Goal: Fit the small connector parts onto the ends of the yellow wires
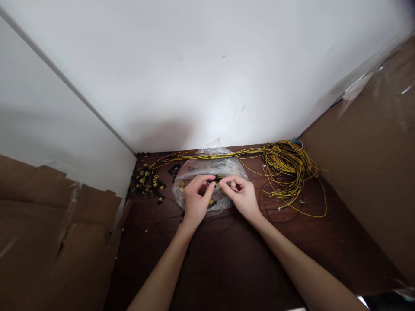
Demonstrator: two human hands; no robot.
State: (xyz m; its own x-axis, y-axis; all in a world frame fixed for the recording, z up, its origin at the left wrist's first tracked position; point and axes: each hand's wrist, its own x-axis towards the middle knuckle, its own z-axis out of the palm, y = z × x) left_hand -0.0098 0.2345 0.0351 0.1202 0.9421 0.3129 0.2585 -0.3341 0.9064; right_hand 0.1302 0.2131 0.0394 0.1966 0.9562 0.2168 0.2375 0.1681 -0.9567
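My left hand and my right hand are close together above a clear plastic bag. The thumb and forefinger of each hand come together on something small and dark between them, too small to make out. Inside the bag lie several small black and yellow parts. Yellow and black wires run across the back of the bag. They link a pile of black and yellow connectors on the left to a large wire coil on the right.
The dark brown table meets a white wall at the back. Torn cardboard stands at the left, and a large cardboard box wrapped in plastic stands at the right. A thin dark wire lies left of the bag.
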